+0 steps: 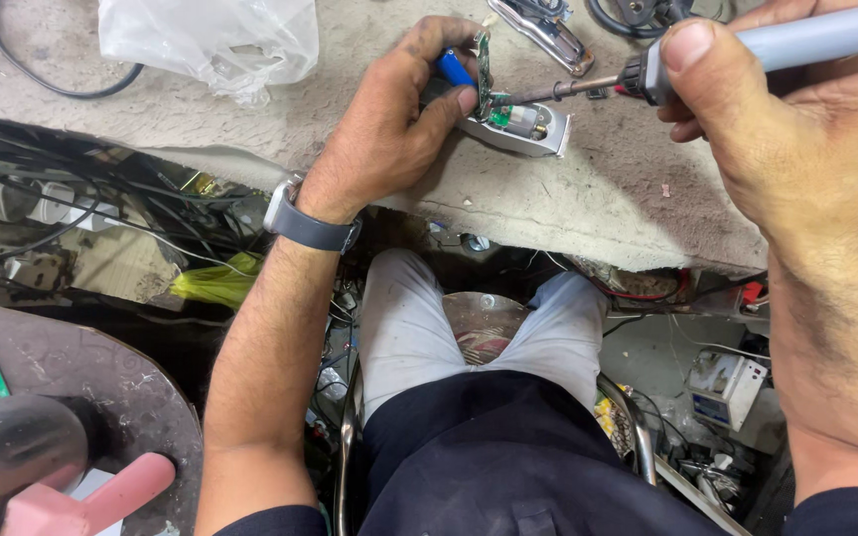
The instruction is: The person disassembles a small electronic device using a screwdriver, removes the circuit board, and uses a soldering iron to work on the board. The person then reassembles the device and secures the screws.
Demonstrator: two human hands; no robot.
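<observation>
Soldering a small device on the tabletop

The left hand grips a green circuit board upright over the open white device, a blue cell under its fingers. The right hand is closed around the soldering iron, whose long axis runs right to left; its tip touches the board, just beside the left thumb.

Worn grey workbench, cluttered floor

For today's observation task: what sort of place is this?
Probably a small electronics repair bench: a soldering iron meets an opened device's circuit board, with tangled cables beneath the worn worktop.
</observation>
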